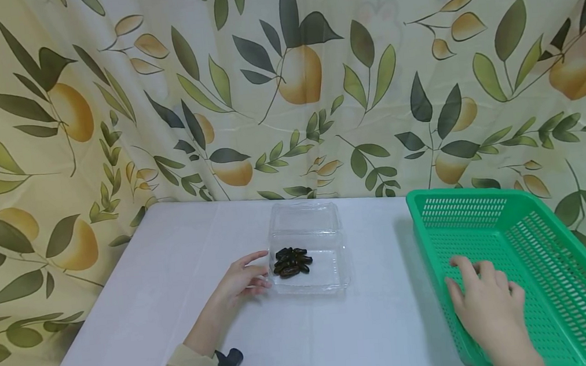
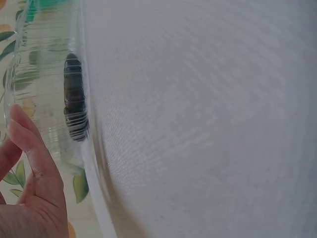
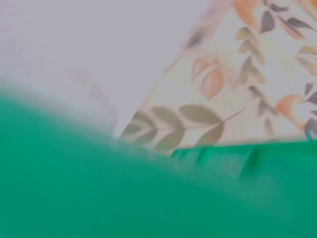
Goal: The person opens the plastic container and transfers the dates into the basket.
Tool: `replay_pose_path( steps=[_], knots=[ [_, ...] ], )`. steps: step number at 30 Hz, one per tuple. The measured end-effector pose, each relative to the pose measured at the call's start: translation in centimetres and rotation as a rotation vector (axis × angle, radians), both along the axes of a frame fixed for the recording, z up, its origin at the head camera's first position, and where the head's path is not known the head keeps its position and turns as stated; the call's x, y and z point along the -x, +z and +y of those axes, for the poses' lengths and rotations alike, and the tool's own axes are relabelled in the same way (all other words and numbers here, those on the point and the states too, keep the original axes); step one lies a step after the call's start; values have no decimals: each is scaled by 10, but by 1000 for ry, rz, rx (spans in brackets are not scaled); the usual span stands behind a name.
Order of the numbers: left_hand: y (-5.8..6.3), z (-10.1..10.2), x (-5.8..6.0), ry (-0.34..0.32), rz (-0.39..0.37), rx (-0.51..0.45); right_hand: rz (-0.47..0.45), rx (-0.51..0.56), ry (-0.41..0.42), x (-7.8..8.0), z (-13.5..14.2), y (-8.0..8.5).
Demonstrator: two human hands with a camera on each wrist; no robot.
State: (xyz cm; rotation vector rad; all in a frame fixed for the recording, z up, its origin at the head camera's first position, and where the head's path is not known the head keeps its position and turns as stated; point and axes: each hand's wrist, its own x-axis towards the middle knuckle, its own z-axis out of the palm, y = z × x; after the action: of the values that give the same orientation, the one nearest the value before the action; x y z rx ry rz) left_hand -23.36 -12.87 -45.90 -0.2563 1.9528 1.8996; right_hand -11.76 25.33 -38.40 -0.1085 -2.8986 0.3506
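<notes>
A clear plastic clamshell box (image 1: 329, 267) stands on the table, its lid (image 1: 304, 220) folded back. Several dark brown, glossy dates (image 1: 292, 263) are heaped in its left part; through the box wall in the left wrist view, the dates (image 2: 74, 96) show as a dark row. My left hand (image 1: 242, 277) is at the box's left side, fingers extended and fingertips at the wall. Over the inside of a green plastic basket (image 1: 438, 286), my right hand (image 1: 486, 302) has its fingers spread and slightly bent, with nothing seen between them. The right wrist view shows no hand.
A white cloth covers the table (image 1: 379, 326). Behind it hangs a curtain (image 1: 370, 112) printed with fruit and leaves. A small black device (image 1: 230, 361) is at the left wrist. The basket's raised, slotted walls surround the right hand.
</notes>
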Motion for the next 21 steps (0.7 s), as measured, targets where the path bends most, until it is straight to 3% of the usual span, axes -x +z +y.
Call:
replay_pose_path(
  steps=[8, 21],
  knots=[
    [1, 0, -1, -1, 1, -7, 127, 27, 71, 13, -45, 2],
    [1, -2, -1, -13, -1, -13, 77, 47, 142, 46, -101, -4]
  ],
)
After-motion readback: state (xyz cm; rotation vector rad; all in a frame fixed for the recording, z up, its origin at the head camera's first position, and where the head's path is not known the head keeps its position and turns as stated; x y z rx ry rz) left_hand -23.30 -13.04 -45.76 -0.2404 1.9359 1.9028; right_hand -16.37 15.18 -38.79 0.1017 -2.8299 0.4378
